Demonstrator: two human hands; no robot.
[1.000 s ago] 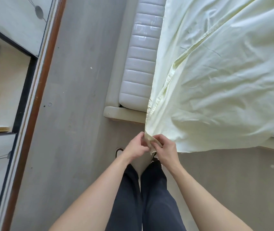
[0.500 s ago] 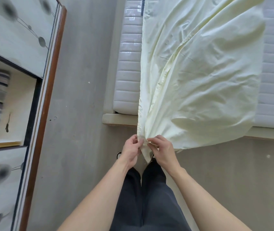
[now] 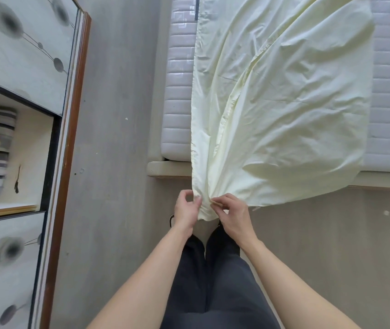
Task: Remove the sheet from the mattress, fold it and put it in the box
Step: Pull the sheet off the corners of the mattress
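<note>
Pinching the pale yellow sheet [image 3: 284, 110] at its gathered corner, left hand [image 3: 185, 210] and right hand [image 3: 233, 214] close together, cloth fanning away over the mattress [image 3: 178, 91] beyond the fingertips. Likely light, limp, wrinkle-prone; best gripped along hem and corners.

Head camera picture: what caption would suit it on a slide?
Both hands, left hand and right hand, pinch the pale yellow sheet hanging off the mattress.
</note>
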